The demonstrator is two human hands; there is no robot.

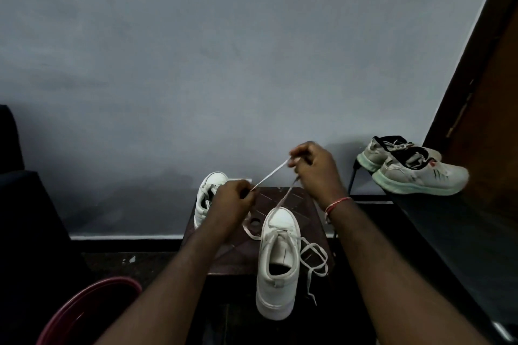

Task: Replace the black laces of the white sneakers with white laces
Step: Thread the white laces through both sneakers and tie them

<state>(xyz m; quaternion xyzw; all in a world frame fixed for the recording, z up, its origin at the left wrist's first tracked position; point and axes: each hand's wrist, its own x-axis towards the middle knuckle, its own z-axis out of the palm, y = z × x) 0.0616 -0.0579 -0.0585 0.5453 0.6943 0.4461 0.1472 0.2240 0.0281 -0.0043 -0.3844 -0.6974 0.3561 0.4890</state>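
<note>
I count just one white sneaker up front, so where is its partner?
In the head view, the other sneaker stands at the stool's far left edge, partly hidden behind the left hand, left of the near sneaker.

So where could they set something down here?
Best on the dark ledge, nearer than the running shoes. The stool is crowded: far sneaker, near sneaker, lace, with the left hand and right hand above; only its far right corner is bare.

A small brown stool bears a near sneaker, a far sneaker and a white lace. The dark bench beside it holds a worn pair.
</note>
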